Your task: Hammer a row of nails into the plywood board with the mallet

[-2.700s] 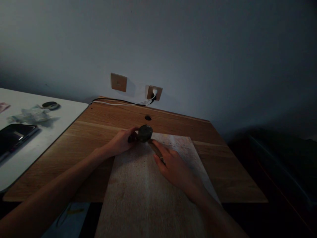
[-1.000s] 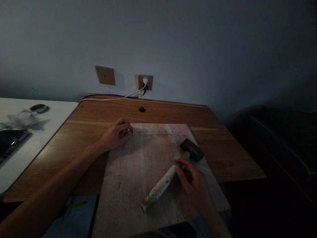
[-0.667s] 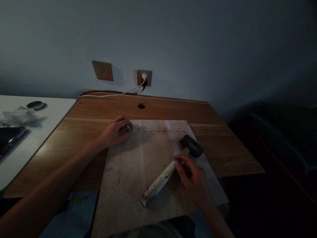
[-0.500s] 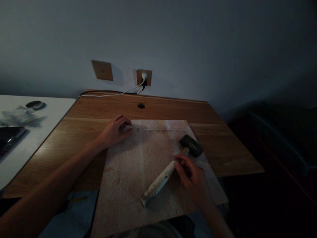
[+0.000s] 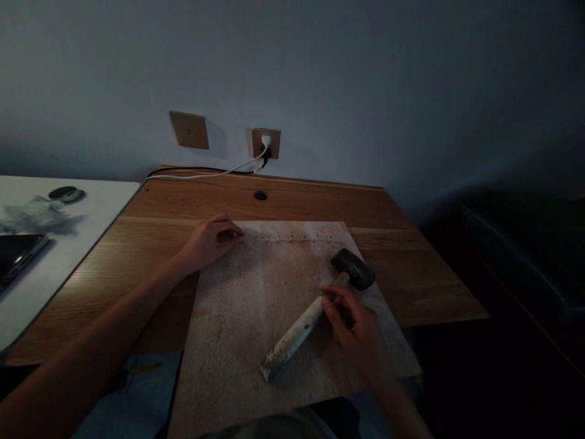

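Note:
My left hand (image 5: 211, 244) is at the far left corner of a wooden board (image 5: 247, 317), thumb and finger pinched at the end of a row of small nails (image 5: 291, 238). What looks like a nail is between the fingertips, mostly hidden by them. Several nails stand up along the board's far edge. My right hand (image 5: 354, 323) is closed on the pale, worn handle of a hammer (image 5: 295, 338), close to its dark head. The hammer rests slantwise on the board, head at the far right and handle end towards me.
The board lies on a wooden table (image 5: 411, 274) and overhangs its front edge. A cable hole (image 5: 260, 196) is behind it. Cables run from a wall socket (image 5: 265, 144). To the left, a white table (image 5: 105, 198) holds a dark device (image 5: 21, 253), crumpled plastic (image 5: 36, 213) and a round container (image 5: 67, 194).
The fingertips of my left hand have shifted very slightly right and down along the nail row. My right hand and the hammer have stayed put.

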The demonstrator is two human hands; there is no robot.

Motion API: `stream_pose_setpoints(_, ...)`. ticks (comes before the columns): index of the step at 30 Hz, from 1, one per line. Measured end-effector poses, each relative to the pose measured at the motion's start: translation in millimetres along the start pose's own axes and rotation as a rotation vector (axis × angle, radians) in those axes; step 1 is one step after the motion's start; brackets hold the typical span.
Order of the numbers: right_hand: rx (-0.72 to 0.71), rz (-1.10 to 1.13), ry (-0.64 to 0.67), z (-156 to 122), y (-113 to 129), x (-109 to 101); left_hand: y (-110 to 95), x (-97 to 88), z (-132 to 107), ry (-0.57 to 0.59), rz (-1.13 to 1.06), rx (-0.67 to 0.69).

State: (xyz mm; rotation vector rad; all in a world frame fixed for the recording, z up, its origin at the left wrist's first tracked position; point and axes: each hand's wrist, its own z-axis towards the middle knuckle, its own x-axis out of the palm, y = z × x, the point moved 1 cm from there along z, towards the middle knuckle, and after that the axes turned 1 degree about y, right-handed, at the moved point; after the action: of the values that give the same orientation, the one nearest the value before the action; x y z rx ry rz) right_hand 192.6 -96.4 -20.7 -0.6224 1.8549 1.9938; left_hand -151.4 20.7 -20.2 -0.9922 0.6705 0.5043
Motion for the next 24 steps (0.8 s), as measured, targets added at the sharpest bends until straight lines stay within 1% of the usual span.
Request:
stream_pose_setpoints(12, 0.01, 0.006, 0.006, -0.5, -1.8, 0.1, -2.6, -2.2, 0.0, 0.009, -0.011, -0.022)
stream_pose_setpoints(17, -0.001, 0.006, 0.006, -0.8, -0.2, 0.0, -1.3, -2.7, 0.2, 0.024, 0.004, -0.013)
stream_pose_setpoints(21, 0.007, 0.011, 0.006, -0.4, -3.5, 1.0, -0.1, -2.4, 1.1, 0.023, 0.002, 0.007)
stream_pose_setpoints(24, -0.006, 0.006, 0.006, 0.0, -5.2, 1.3, -0.1, -1.6, 0.7, 0.017, -0.01, -0.003)
